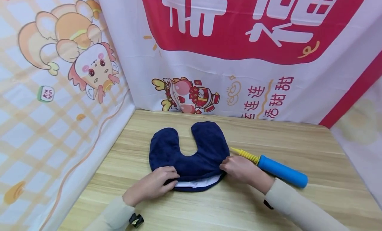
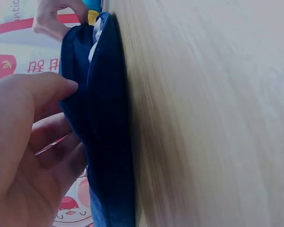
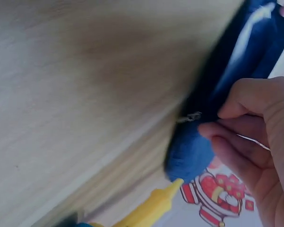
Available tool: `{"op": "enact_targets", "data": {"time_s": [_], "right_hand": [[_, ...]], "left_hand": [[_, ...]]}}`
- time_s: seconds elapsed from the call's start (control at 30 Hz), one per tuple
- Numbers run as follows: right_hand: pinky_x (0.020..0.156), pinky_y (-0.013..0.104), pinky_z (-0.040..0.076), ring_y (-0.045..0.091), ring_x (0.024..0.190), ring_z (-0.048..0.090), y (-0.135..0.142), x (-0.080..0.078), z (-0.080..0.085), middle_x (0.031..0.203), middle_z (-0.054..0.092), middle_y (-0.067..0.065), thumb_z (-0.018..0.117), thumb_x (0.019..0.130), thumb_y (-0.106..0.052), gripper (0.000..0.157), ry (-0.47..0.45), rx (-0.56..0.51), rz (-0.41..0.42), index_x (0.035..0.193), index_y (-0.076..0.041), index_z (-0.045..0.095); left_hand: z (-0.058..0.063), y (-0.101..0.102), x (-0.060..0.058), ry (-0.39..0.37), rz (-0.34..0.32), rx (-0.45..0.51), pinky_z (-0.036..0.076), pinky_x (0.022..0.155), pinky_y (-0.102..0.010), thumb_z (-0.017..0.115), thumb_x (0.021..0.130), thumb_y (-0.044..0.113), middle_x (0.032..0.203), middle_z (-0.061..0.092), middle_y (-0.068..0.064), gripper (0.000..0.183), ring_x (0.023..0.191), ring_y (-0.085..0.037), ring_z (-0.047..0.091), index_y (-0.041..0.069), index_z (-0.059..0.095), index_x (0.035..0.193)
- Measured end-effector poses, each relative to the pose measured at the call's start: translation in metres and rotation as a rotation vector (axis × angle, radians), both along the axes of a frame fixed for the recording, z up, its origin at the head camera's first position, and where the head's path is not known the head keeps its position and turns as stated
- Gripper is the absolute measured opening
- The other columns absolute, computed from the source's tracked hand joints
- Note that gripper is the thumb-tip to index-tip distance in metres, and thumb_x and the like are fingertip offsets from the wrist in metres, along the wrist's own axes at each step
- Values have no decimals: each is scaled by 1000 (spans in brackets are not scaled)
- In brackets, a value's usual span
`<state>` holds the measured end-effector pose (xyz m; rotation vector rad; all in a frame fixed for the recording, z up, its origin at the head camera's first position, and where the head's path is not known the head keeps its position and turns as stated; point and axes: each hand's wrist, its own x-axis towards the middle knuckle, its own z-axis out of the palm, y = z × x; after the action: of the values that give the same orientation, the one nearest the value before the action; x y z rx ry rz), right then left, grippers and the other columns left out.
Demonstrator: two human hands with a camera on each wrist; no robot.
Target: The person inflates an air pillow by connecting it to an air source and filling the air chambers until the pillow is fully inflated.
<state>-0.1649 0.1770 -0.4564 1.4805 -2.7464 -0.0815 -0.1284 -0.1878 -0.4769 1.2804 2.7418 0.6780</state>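
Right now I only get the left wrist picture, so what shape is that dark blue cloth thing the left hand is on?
Observer: The head view shows that the dark blue fabric cushion is shaped like a U, its two rounded ends pointing away from the person.
Operator: Cool! Is there a zip by the other hand?
Observer: It looks so: the right wrist view shows a small silvery zip pull next to the right hand.
Operator: And what's that yellow and blue bit peeking out at the top?
Observer: In the head view it looks like a blue cylindrical pump, lying on the light wooden table, its pointed yellow tip towards the cushion.
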Motion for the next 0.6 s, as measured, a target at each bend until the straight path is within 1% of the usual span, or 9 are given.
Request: {"op": "enact_targets", "data": {"time_s": [0.07, 0.2, 0.27, 0.33, 0.4, 0.47, 0.6], "right_hand": [[63, 23, 54, 11, 72, 64, 5, 0, 3, 84, 70, 0, 80, 87, -3, 12, -63, -56, -33, 94, -11, 74], [59, 19, 45, 4, 66, 52, 11, -8, 8, 78, 64, -4, 72, 88, 3, 13, -159, -206, -65, 87, -10, 70], [60, 19, 45, 2, 67, 51, 12, -13, 9, 79, 65, -4, 70, 89, 4, 13, -184, -282, -71, 88, -9, 70], [60, 20, 48, 2, 67, 54, 12, -17, 9, 81, 69, -3, 69, 91, 4, 12, -212, -341, -82, 91, -8, 72], [64, 23, 54, 3, 71, 60, 10, -21, 8, 87, 74, 1, 69, 93, 2, 11, -234, -370, -103, 97, -7, 74], [69, 26, 58, 4, 77, 65, 7, -24, 6, 94, 77, 4, 68, 95, 0, 12, -257, -375, -139, 103, -5, 76], [73, 28, 61, 6, 84, 68, 2, -29, 1, 100, 78, 5, 67, 100, -5, 13, -309, -359, -237, 109, -4, 76]], "left_hand": [[0, 1, -1, -7, 22, 28, 60, 88, -29, 68, 103, 17, 109, 73, 4, 20, 98, -5, 67, 11, 78, 119], [1, 2, -6, 17, 109, 128, 60, 77, -24, 73, 99, 13, 97, 72, 6, 11, 86, -2, 66, 9, 80, 107], [2, 2, -8, 7, 166, 195, 58, 70, -21, 76, 96, 8, 90, 71, 6, 6, 79, 1, 63, 8, 80, 100], [3, 2, -11, -8, 227, 238, 57, 65, -19, 78, 93, 5, 85, 70, 5, 4, 74, 3, 62, 8, 79, 95], [3, 3, -13, -28, 281, 265, 57, 63, -19, 79, 91, 3, 83, 70, 4, 5, 71, 3, 62, 8, 79, 92], [2, 3, -15, -49, 333, 270, 57, 63, -19, 79, 90, 3, 82, 70, 3, 6, 70, 2, 62, 8, 78, 90], [0, 4, -18, -82, 421, 262, 56, 63, -19, 81, 89, 2, 82, 70, 2, 8, 70, -1, 63, 9, 77, 87]]}}
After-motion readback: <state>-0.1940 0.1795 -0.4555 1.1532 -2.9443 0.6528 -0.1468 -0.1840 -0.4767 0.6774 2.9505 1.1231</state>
